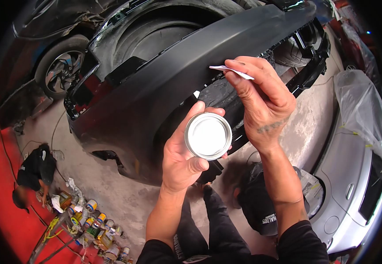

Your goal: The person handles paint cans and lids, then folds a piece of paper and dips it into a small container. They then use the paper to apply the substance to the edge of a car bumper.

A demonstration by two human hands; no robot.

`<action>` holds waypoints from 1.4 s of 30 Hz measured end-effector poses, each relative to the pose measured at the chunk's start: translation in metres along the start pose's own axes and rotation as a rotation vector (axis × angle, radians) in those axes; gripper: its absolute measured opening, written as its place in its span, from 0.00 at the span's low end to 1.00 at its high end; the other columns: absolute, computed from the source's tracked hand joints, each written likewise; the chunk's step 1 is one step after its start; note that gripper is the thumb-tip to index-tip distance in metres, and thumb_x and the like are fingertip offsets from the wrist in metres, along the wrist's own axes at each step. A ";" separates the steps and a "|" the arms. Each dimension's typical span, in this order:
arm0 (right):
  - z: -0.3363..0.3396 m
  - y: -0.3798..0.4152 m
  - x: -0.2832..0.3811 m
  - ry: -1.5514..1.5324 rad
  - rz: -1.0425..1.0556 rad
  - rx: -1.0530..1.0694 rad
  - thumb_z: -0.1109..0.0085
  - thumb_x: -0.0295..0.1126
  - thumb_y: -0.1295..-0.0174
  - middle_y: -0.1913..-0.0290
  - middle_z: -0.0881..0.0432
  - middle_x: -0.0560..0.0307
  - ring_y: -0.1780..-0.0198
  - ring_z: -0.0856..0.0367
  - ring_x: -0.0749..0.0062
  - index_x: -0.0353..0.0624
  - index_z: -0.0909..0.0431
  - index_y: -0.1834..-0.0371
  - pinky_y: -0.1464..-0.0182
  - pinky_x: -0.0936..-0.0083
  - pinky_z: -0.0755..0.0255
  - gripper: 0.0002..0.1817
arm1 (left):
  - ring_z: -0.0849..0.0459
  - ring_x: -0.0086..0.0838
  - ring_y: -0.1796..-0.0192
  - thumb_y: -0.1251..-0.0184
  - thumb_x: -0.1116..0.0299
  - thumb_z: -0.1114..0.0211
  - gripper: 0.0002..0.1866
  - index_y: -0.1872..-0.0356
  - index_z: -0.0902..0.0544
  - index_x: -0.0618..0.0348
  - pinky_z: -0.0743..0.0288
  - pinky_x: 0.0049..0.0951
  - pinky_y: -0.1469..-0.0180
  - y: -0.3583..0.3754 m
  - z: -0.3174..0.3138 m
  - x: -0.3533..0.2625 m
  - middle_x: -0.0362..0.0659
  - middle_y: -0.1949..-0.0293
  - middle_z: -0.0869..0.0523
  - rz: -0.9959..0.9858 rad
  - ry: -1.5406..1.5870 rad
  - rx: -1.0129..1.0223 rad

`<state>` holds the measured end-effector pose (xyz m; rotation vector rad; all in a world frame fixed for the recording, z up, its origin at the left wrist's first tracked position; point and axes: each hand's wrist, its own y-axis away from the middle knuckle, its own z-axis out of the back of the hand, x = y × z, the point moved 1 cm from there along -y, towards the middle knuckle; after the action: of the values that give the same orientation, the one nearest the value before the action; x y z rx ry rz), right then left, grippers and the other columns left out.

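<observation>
A small round metal tin (208, 135) with a bright, pale top is held upright by my left hand (183, 152), its fingers and thumb wrapped round the rim. Up and to the right, my right hand (263, 94) pinches a thin, folded white piece (232, 71) between thumb and fingers. The white piece is apart from the tin. Behind both hands lies a large matte black car bumper (155, 79), slanting from lower left to upper right. Whether the tin is lidded I cannot tell.
Several paint cans (93, 205) stand on the floor at lower left, near a crouching person (36, 169). A person in a black cap (257, 198) is close beside my right forearm. A silver car (349, 176) with plastic sheeting (360, 101) is at right; a wheel (63, 70) is upper left.
</observation>
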<state>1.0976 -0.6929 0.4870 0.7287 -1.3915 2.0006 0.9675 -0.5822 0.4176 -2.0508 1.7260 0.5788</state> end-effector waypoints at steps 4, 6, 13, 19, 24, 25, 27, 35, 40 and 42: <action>0.000 0.000 0.000 0.067 0.054 0.013 0.27 0.19 0.39 0.58 0.11 0.51 0.61 0.12 0.70 0.38 0.09 0.53 0.60 0.78 0.19 0.12 | 0.12 0.42 0.47 0.45 0.56 0.13 0.58 0.16 0.39 0.58 0.13 0.39 0.59 0.000 0.001 0.001 0.62 0.26 0.27 -0.008 0.001 0.007; 0.000 0.000 -0.001 0.095 0.077 0.009 0.26 0.19 0.40 0.58 0.11 0.51 0.61 0.11 0.70 0.39 0.09 0.52 0.60 0.78 0.19 0.13 | 0.12 0.42 0.47 0.44 0.56 0.13 0.58 0.16 0.39 0.58 0.13 0.38 0.58 0.000 0.001 0.000 0.62 0.26 0.28 -0.004 0.007 0.009; -0.002 0.000 -0.002 0.088 0.092 0.011 0.25 0.19 0.41 0.58 0.11 0.51 0.61 0.11 0.70 0.39 0.09 0.52 0.60 0.78 0.19 0.13 | 0.12 0.42 0.46 0.44 0.57 0.13 0.58 0.16 0.39 0.59 0.13 0.38 0.58 -0.001 0.002 0.001 0.63 0.26 0.28 -0.013 0.026 0.021; 0.000 0.002 -0.003 0.076 0.086 0.003 0.26 0.18 0.42 0.58 0.10 0.49 0.61 0.12 0.69 0.38 0.08 0.52 0.60 0.77 0.20 0.14 | 0.11 0.43 0.46 0.45 0.57 0.13 0.58 0.16 0.39 0.59 0.13 0.38 0.58 -0.001 0.003 0.001 0.63 0.26 0.28 -0.009 0.022 0.028; 0.011 0.008 0.004 -0.062 -0.017 -0.016 0.28 0.15 0.42 0.58 0.11 0.47 0.60 0.13 0.67 0.35 0.09 0.52 0.59 0.77 0.21 0.14 | 0.11 0.43 0.47 0.44 0.58 0.13 0.57 0.16 0.39 0.58 0.13 0.39 0.59 -0.001 0.003 0.001 0.62 0.26 0.27 -0.012 0.033 0.019; 0.014 0.010 0.006 -0.062 -0.017 -0.017 0.28 0.15 0.42 0.58 0.11 0.47 0.60 0.13 0.67 0.35 0.09 0.52 0.59 0.77 0.21 0.14 | 0.11 0.43 0.47 0.44 0.58 0.13 0.57 0.16 0.39 0.58 0.13 0.39 0.59 -0.002 0.003 0.001 0.62 0.26 0.27 -0.012 0.034 0.019; 0.019 0.011 0.010 -0.102 0.018 0.056 0.29 0.16 0.41 0.58 0.11 0.46 0.61 0.13 0.66 0.33 0.10 0.53 0.59 0.77 0.21 0.12 | 0.11 0.40 0.44 0.42 0.63 0.15 0.56 0.16 0.40 0.61 0.10 0.37 0.50 -0.003 0.004 0.000 0.62 0.25 0.27 -0.038 0.080 0.087; 0.027 0.010 0.023 -0.010 0.151 0.245 0.29 0.18 0.46 0.63 0.13 0.47 0.63 0.13 0.61 0.34 0.11 0.56 0.63 0.72 0.20 0.13 | 0.13 0.40 0.41 0.39 0.62 0.16 0.55 0.15 0.41 0.60 0.11 0.37 0.50 -0.005 -0.005 -0.004 0.61 0.25 0.27 -0.034 0.052 0.026; 0.023 0.012 0.018 0.038 0.215 0.288 0.29 0.19 0.52 0.63 0.13 0.48 0.65 0.14 0.59 0.35 0.13 0.60 0.65 0.70 0.21 0.13 | 0.13 0.40 0.42 0.38 0.61 0.17 0.55 0.15 0.42 0.59 0.11 0.36 0.51 -0.006 -0.005 -0.004 0.61 0.25 0.28 -0.047 0.040 0.030; 0.024 0.011 0.019 0.054 0.224 0.298 0.29 0.19 0.52 0.64 0.14 0.48 0.65 0.14 0.59 0.35 0.13 0.60 0.65 0.70 0.21 0.14 | 0.12 0.41 0.44 0.38 0.61 0.17 0.55 0.14 0.42 0.58 0.12 0.36 0.53 -0.006 -0.005 -0.004 0.61 0.25 0.28 -0.039 0.033 0.024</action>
<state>1.0795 -0.7159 0.5009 0.6620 -1.2011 2.4191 0.9732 -0.5808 0.4245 -2.0838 1.6992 0.5127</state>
